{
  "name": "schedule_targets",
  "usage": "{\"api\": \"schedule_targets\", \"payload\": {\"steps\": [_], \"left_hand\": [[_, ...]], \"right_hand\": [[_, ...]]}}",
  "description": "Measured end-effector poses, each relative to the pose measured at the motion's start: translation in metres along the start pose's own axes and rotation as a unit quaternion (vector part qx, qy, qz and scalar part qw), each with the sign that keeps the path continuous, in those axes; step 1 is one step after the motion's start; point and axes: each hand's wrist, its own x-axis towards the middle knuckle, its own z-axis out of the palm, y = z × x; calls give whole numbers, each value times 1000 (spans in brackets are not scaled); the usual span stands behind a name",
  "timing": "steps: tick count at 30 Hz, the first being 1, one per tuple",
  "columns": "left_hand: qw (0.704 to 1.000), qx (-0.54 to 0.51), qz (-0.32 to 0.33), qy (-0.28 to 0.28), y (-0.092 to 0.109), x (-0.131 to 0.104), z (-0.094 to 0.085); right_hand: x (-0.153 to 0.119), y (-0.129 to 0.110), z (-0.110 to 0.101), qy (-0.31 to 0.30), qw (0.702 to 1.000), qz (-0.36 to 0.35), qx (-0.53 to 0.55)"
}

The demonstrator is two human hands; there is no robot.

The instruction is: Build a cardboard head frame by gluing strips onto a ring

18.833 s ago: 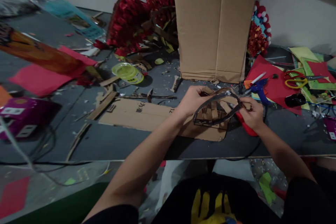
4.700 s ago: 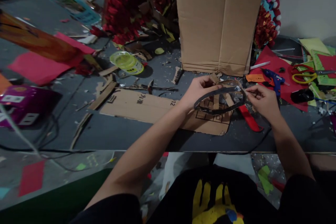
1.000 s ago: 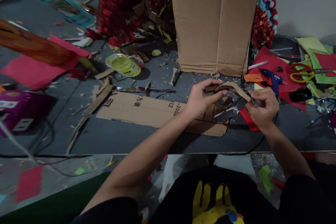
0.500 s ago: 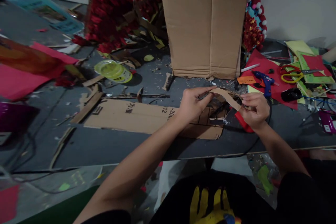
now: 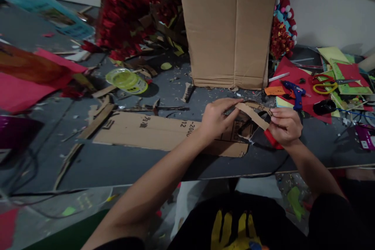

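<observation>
Between my hands is a narrow, torn cardboard strip [image 5: 253,115], bent and slanting down to the right. My left hand [image 5: 218,116] pinches its left end between thumb and fingers. My right hand [image 5: 284,125] is closed on the right end, fingertips pressed together. Under the strip lies a long flat cardboard piece [image 5: 158,133] with black printing, and my left forearm crosses over it. A red object [image 5: 272,139] sits partly hidden beside my right hand; its kind I cannot make out.
A tall cardboard panel [image 5: 228,27] stands behind my hands. On the right lie a blue glue gun [image 5: 296,93], yellow-and-red-handled scissors [image 5: 326,86] and coloured paper. A jar with yellow-green contents [image 5: 126,81] and red flower-like decorations [image 5: 123,15] are on the left, among cardboard scraps.
The strip has turned a little, so printing now shows on its back part. My right hand has shifted its grip slightly; my left hand stays nearly in place.
</observation>
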Motion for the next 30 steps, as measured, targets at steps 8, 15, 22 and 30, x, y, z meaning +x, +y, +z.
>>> {"api": "schedule_targets", "payload": {"steps": [8,15,22,30], "left_hand": [[997,21,78,14,-2,-1,0],[989,48,136,22,-3,0,0],[978,116,166,49,-5,-1,-1],[970,151,172,81,-2,2,-3]], "right_hand": [[-3,-3,-15,-46,997,-64,22],[2,-13,-29,-114,990,-78,38],[21,-22,-30,-171,973,-155,17],[18,-21,-25,-161,976,-145,16]]}}
